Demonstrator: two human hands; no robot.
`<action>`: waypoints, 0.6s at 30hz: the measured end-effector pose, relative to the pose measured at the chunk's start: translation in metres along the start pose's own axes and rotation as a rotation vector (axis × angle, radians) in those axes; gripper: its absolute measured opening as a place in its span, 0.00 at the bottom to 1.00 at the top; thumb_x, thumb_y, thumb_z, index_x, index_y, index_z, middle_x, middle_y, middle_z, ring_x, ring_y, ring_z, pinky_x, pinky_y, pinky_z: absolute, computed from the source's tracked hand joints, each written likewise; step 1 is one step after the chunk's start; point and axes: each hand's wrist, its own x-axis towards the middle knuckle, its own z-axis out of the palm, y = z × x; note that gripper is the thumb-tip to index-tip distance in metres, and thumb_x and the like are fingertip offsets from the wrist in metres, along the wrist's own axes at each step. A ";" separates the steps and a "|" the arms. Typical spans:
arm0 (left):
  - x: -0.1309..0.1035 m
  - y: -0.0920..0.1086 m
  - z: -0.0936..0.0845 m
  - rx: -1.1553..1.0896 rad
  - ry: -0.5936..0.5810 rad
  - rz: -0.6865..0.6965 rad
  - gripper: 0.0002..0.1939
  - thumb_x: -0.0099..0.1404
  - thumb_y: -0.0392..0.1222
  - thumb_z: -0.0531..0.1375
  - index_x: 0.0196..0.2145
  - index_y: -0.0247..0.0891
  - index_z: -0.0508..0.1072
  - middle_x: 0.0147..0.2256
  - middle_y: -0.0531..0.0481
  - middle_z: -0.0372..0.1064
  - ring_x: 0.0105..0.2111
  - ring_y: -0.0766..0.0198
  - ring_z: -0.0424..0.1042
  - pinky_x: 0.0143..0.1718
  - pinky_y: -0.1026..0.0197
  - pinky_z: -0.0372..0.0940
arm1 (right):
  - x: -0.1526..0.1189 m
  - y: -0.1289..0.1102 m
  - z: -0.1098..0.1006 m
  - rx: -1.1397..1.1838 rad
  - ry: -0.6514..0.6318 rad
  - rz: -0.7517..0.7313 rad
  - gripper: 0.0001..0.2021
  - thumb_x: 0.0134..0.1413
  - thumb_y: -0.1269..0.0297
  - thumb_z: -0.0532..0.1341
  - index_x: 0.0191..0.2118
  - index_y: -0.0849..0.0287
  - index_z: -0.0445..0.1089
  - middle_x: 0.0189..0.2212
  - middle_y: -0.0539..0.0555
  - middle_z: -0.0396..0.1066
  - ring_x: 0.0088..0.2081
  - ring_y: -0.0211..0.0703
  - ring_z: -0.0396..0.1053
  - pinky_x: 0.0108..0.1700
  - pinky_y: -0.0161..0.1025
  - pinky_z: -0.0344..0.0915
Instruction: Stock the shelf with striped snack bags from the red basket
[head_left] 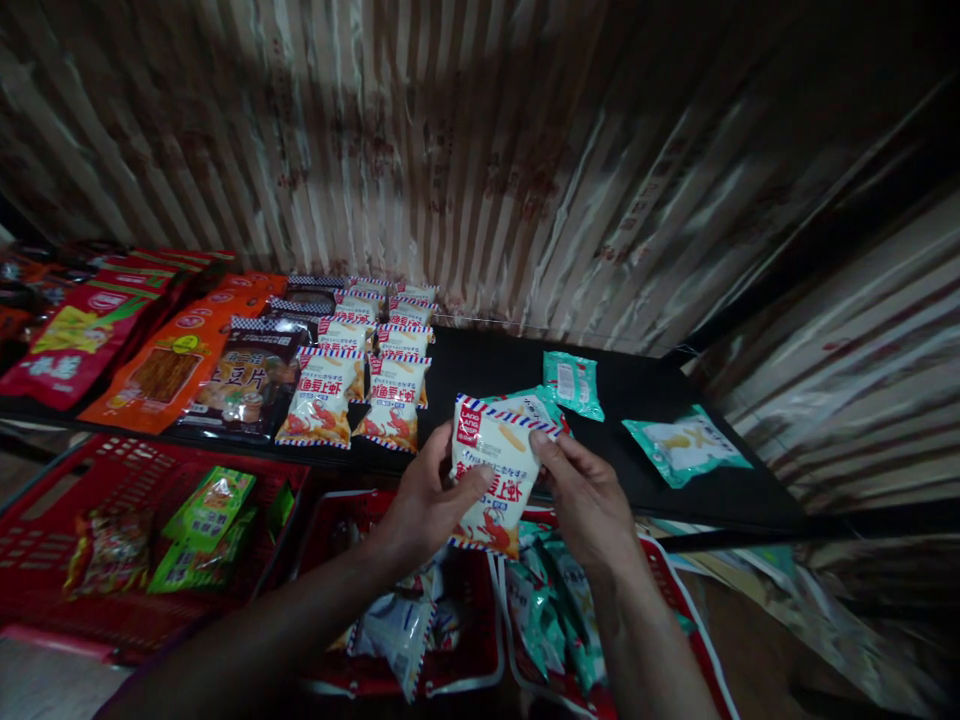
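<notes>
A white snack bag (491, 465) with a red-and-blue striped edge is held upright in front of me, between both hands. My left hand (435, 490) grips its left side, thumb across the front. My right hand (585, 480) pinches its upper right corner. Behind it, a teal snack bag (551, 400) lies on the black shelf (487, 355), partly hidden. Matching white bags (391, 395) stand in two rows to the left of my hands. Farther right on the shelf lie a small teal bag (574, 383) and a larger teal bag (686, 447).
Brown bags (247, 375), orange bags (169, 365) and pink bags (90, 325) fill the shelf's left end. Below are a red basket (45, 530) with green packets, a basket (491, 640) of white bags and a basket (705, 640) of teal bags. A striped curtain (480, 150) hangs behind.
</notes>
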 end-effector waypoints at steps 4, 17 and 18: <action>0.001 -0.002 -0.001 -0.085 -0.115 -0.101 0.23 0.61 0.48 0.60 0.50 0.35 0.63 0.47 0.40 0.70 0.44 0.55 0.72 0.43 0.56 0.66 | 0.001 0.000 -0.001 0.096 0.129 0.038 0.14 0.36 0.55 0.71 0.31 0.56 0.76 0.25 0.49 0.76 0.25 0.42 0.70 0.27 0.37 0.65; 0.015 -0.009 -0.011 0.246 -0.157 -0.101 0.23 0.60 0.46 0.59 0.51 0.33 0.66 0.46 0.39 0.72 0.43 0.50 0.72 0.42 0.54 0.66 | 0.016 -0.003 -0.008 0.088 0.170 -0.016 0.18 0.29 0.56 0.74 0.31 0.57 0.77 0.28 0.51 0.77 0.26 0.39 0.70 0.28 0.35 0.65; 0.015 -0.009 -0.011 0.240 -0.168 -0.102 0.24 0.59 0.45 0.60 0.52 0.34 0.66 0.47 0.40 0.72 0.44 0.50 0.72 0.43 0.53 0.66 | 0.016 -0.003 -0.008 0.094 0.206 -0.010 0.17 0.28 0.57 0.74 0.29 0.57 0.77 0.25 0.50 0.76 0.25 0.37 0.69 0.27 0.35 0.64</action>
